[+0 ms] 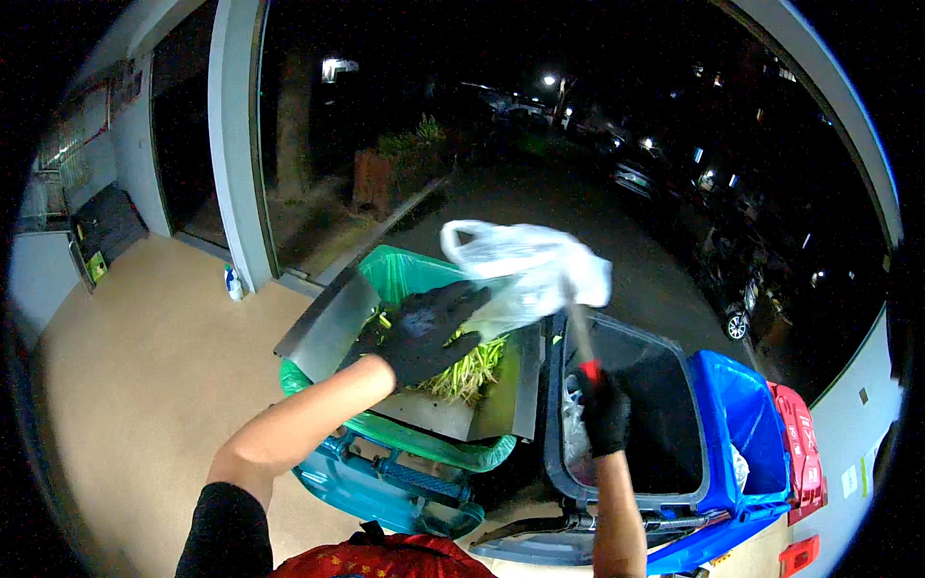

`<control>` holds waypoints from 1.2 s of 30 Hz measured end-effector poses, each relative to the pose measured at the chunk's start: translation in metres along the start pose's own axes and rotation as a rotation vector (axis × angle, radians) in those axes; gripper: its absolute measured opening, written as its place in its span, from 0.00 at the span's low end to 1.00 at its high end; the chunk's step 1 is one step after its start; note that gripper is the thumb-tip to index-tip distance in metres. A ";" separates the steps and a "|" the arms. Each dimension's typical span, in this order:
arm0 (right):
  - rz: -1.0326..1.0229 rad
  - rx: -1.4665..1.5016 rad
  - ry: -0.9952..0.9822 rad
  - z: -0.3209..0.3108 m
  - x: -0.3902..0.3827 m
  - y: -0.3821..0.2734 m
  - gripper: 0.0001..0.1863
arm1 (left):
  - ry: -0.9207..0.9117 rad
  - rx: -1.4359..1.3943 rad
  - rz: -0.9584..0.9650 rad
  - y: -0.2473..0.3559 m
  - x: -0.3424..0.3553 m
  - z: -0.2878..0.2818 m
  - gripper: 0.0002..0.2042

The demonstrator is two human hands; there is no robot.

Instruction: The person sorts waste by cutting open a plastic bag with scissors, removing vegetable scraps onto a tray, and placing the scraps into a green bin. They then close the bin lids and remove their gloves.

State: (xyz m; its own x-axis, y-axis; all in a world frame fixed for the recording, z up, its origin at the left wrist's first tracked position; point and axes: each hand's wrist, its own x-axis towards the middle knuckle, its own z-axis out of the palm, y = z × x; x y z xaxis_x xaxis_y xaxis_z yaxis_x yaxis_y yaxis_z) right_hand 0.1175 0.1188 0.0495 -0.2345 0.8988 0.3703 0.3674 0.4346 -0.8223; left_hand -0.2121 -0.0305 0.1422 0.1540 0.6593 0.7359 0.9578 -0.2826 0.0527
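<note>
My left hand (429, 332), in a black glove, reaches over a metal tray (323, 332) set in a green-lined bin (395, 275). Thumb and fingers look spread, beside the lower edge of a translucent white plastic bag (540, 275); contact is unclear. Green stalks with pale stringy ends (467, 371) lie in the tray under this hand. My right hand (605, 414), also black-gloved, is closed on a metal tool with a red part (582, 337). The tool's far end reaches the blurred bag and is hidden there, so its kind does not show.
A dark grey bin (694, 405) stands open beside the tray, with pale plastic inside its left wall. Further right are a blue bin (747, 385) and a red bin (798, 448). A spray bottle (233, 283) stands by the left pillar (236, 144). A dark road (501, 217) lies beyond.
</note>
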 end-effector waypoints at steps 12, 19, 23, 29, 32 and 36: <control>0.638 -1.241 -0.146 -0.229 -0.044 0.123 0.23 | 0.150 -0.013 -0.716 -0.083 -0.238 0.006 0.24; 0.039 -0.662 0.111 -0.166 -0.009 0.075 0.22 | 0.300 0.084 -0.846 -0.086 -0.247 0.017 0.23; -0.147 -0.613 -0.108 -0.071 0.029 0.075 0.18 | 0.329 0.058 -0.826 -0.083 -0.247 0.016 0.22; -0.036 -1.027 -0.272 -0.032 0.040 0.002 0.23 | 0.337 0.070 -0.823 -0.082 -0.245 0.014 0.19; -0.192 -1.026 -0.275 -0.060 0.033 -0.032 0.22 | 0.327 0.086 -0.821 -0.081 -0.244 0.015 0.18; -0.305 -0.921 -0.277 -0.067 0.038 -0.016 0.17 | 0.308 0.127 -0.796 -0.081 -0.244 0.016 0.17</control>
State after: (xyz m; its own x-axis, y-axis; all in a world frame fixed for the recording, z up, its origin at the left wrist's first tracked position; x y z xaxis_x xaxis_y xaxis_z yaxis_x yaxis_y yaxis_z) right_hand 0.1626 0.1494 0.1057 -0.5928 0.7477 0.2992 0.7813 0.6240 -0.0113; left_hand -0.3229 -0.1575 -0.0525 -0.6295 0.4042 0.6636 0.7756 0.2755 0.5680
